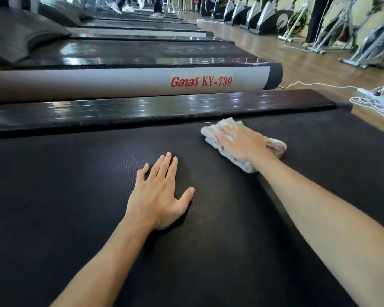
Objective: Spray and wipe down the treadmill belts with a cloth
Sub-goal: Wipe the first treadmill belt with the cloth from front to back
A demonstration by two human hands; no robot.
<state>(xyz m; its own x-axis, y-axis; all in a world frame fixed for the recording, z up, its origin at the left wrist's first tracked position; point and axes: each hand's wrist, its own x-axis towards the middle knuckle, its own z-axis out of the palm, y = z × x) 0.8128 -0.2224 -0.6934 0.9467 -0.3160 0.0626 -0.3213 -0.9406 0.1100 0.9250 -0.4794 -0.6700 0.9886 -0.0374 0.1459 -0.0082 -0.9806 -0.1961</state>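
Your right hand (239, 142) lies flat on the cloth (242, 147), fingers straight and slightly spread, pressing it to the belt (75, 196) near the far side rail (142, 111). It is not pinching or bunching the cloth. Your left hand (160, 193) rests open on the bare belt just beside it, fingers straight, thumb out, holding nothing.

The cloth looks soft, light and folded thick, so it will likely crumple or slide out from under a loose palm. Keep your weight spread over its middle, with fingertips over the leading edge. The belt is stiff and finely textured; expect it to drag on the cloth rather than let it glide, and it may creep under your bracing hand.

No spray bottle shows anywhere in view. You cannot tell from the belt's matte surface whether it is wet. Your palm hides most of the cloth's middle, and the belt's near end and left end are cut off. The white cable (375, 100) on the floor (319, 69) lies beyond the belt's right end.
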